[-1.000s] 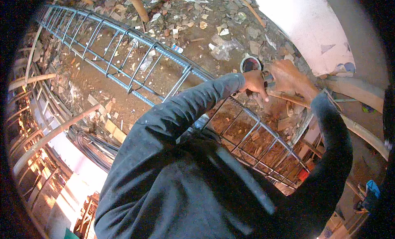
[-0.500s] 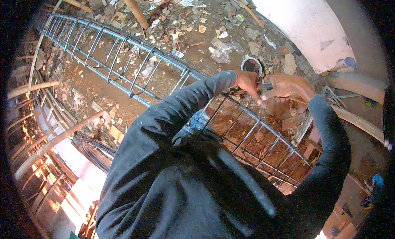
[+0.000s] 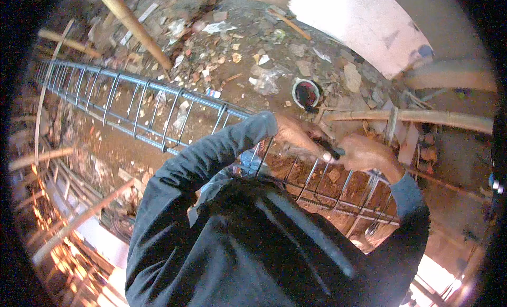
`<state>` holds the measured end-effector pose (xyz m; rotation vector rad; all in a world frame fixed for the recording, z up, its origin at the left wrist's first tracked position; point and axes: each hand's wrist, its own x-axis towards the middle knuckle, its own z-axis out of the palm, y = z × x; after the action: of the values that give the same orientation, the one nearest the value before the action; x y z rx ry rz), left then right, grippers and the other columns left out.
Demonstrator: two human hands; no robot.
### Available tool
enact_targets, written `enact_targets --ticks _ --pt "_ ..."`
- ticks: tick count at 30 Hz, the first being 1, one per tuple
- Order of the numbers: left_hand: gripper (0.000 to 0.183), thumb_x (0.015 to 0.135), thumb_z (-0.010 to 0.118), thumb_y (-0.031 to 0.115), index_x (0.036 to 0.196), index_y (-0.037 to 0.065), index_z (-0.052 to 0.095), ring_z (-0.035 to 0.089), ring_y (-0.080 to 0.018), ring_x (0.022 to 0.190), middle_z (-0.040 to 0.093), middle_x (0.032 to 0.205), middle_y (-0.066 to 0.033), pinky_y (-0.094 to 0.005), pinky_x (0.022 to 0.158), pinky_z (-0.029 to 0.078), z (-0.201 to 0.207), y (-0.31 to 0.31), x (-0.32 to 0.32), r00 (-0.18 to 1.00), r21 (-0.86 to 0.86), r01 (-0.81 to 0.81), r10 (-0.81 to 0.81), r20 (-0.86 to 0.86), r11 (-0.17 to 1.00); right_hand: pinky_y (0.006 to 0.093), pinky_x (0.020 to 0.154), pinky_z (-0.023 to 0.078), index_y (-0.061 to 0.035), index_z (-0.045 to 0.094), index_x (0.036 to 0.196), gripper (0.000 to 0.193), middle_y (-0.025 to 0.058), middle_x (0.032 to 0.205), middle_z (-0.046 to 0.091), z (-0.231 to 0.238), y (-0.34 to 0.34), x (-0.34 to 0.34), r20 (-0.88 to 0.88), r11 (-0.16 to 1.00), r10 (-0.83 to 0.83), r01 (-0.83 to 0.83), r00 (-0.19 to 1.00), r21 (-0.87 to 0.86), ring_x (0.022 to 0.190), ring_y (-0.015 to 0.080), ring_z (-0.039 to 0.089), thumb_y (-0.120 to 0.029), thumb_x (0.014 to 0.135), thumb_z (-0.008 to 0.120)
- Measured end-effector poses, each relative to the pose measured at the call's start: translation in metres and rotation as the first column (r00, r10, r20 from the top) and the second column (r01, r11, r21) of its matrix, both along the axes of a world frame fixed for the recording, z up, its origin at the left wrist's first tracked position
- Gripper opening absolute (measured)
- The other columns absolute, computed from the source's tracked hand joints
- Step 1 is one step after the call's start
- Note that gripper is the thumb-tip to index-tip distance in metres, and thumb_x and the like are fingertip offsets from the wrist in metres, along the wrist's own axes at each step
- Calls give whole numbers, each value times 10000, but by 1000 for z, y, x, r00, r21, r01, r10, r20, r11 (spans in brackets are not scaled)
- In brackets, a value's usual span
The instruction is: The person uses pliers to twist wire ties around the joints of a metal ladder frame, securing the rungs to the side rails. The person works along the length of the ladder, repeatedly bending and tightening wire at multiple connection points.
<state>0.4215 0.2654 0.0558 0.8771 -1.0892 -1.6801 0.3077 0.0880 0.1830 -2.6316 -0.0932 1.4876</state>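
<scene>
My left hand [image 3: 297,135] and my right hand [image 3: 365,152] meet above the near part of a long rebar cage [image 3: 174,112]. A short dark object [image 3: 332,147] sits between them; its kind cannot be made out. The fingers of both hands are closed around it or against it, partly hidden and slightly blurred. Bars and square stirrups of the cage run beneath my hands, from the far left toward the lower right. My grey sleeves cover both forearms.
Beyond my hands stands a round bucket [image 3: 306,93] with dark contents. A bamboo pole [image 3: 422,117] crosses at right, another pole [image 3: 134,30] at upper left. Rubble and plastic scraps [image 3: 266,80] litter the dirt. A large white panel [image 3: 348,27] lies at the back.
My hands have come nearer to my body, down from beside the bucket to over the cage bars, with the dark object still between them. The view has shifted too.
</scene>
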Motion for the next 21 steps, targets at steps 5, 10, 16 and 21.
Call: enact_targets --ticks 5,10,16,21 --pt "418 1025 642 362 1275 28 649 716 -183 878 744 1044 -81 -334 809 594 -4 44 -35 941 270 269 -192 -278 925 535 691 517 18 710 954 612 233 847 699 6 53 -73 -160 931 -308 332 938 150 782 414 693 -577 982 568" --pt "473 876 807 251 1277 42 670 636 -181 1092 686 1205 -80 -318 945 533 -32 75 -60 959 158 281 -272 -73 947 508 719 515 8 677 982 494 219 854 685 -26 105 -144 -5 789 -505 463 863 404 824 367 695 -475 1004 575" --pt "421 870 812 282 1201 38 720 631 -221 1094 685 1199 -95 -361 949 524 -55 82 -90 909 -8 382 -375 182 924 424 963 510 -91 667 1292 326 186 1179 715 -83 173 -245 43 498 -762 541 646 678 1056 296 695 -217 997 609" --pt "237 916 776 191 1091 34 751 694 -213 945 753 1001 -86 -366 877 547 -45 53 -134 819 -272 455 -278 502 848 413 1011 514 -229 599 1441 500 131 1351 669 -97 225 -293 159 567 -808 676 567 471 1176 313 672 -125 951 608"
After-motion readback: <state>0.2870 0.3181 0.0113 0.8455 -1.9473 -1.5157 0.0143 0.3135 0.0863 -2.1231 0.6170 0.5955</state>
